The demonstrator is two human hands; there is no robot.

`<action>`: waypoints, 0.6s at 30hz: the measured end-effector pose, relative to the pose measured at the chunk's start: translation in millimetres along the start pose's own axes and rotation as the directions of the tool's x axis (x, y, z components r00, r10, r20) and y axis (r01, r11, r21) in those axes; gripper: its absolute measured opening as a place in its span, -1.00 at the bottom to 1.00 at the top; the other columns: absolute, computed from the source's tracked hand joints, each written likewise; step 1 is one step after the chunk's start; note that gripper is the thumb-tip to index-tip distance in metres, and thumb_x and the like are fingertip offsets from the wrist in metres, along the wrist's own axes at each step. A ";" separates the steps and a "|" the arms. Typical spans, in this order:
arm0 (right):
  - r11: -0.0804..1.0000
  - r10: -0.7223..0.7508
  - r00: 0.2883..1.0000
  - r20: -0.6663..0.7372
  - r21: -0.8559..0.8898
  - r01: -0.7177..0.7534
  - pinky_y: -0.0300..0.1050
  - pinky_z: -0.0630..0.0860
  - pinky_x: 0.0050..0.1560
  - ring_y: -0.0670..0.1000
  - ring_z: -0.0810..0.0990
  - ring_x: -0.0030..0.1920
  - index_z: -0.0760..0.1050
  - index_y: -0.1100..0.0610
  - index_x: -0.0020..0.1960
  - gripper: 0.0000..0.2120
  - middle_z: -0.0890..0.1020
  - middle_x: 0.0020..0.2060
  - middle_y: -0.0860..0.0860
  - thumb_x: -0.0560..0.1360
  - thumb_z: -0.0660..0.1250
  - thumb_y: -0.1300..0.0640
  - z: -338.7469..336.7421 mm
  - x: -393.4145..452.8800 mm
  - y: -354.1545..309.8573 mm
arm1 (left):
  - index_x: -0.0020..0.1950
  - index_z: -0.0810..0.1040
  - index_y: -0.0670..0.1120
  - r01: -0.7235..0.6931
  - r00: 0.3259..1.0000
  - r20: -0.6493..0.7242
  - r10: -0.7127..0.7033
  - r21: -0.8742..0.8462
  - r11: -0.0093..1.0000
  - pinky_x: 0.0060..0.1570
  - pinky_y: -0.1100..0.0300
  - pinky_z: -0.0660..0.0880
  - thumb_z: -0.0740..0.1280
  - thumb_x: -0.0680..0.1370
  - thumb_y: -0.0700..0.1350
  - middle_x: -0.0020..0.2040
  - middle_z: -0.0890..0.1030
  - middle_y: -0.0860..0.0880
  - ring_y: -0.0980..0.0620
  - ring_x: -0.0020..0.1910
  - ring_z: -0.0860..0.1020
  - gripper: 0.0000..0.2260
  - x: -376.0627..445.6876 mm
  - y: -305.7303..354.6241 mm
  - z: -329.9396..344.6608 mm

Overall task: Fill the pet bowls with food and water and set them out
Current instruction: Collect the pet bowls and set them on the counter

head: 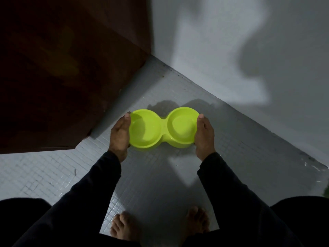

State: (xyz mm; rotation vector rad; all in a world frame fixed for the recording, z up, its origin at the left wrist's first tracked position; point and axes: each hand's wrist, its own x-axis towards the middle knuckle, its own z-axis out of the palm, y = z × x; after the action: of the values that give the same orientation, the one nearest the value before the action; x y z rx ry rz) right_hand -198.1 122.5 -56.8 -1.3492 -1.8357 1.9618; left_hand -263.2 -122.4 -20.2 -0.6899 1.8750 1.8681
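Observation:
A lime-green double pet bowl [162,129], two round wells joined at a narrow waist, is low over the grey tiled floor; I cannot tell whether it touches the floor. My left hand [119,133] grips its left end, thumb on the rim. At the opposite end my right hand [204,133] holds the rim the same way. Both wells look bare inside, though the light is dim. A dark wet patch [164,105] lies on the floor just behind the bowl.
A dark brown wooden door [67,73] fills the left side. A pale wall [231,50] runs diagonally behind the bowl. My bare feet [160,225] stand on the tiled floor [153,184] below. Wet marks [311,166] sit at the right edge.

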 end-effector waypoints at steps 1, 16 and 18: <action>1.000 -0.003 1.000 -0.007 -0.006 0.002 -0.26 0.46 0.00 -0.17 0.53 -0.01 0.59 0.20 0.22 -0.62 0.60 0.08 -0.01 0.69 0.20 -0.07 -1.5 -0.4 -0.3 | 0.23 0.66 0.16 -0.017 1.000 -0.004 0.018 0.006 1.000 0.34 -0.23 0.51 0.31 0.61 0.24 0.30 0.66 0.03 -0.02 0.28 0.62 -0.70 -1.1 0.7 1.9; 0.996 -0.084 0.986 -0.141 0.003 0.086 -0.13 0.44 0.00 -0.15 0.48 -0.12 0.59 0.00 0.03 -0.78 0.55 -0.19 -0.18 0.67 0.23 -0.07 -11.2 -14.7 -42.6 | 0.39 0.60 -0.06 -0.028 1.000 0.000 0.028 -0.111 0.993 0.33 -0.17 0.53 0.29 0.64 0.20 0.29 0.67 -0.08 -0.13 0.29 0.62 -0.55 -12.4 30.0 19.1; 0.996 -0.089 0.984 -0.155 0.002 0.090 -0.12 0.44 0.00 -0.14 0.49 -0.10 0.59 0.00 0.01 -0.77 0.56 -0.17 -0.17 0.66 0.23 -0.09 -19.0 -23.6 -57.3 | 0.37 0.62 -0.03 -0.021 1.000 -0.017 0.019 -0.100 0.995 0.26 -0.16 0.57 0.28 0.65 0.20 0.28 0.67 -0.06 -0.15 0.29 0.61 -0.58 -27.3 43.6 25.0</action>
State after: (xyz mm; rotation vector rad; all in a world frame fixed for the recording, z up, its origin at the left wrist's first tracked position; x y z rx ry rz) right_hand -197.8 135.7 6.7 -1.3502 -1.7811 1.7660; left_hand -269.2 -96.5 30.4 -0.7226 1.8147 1.9857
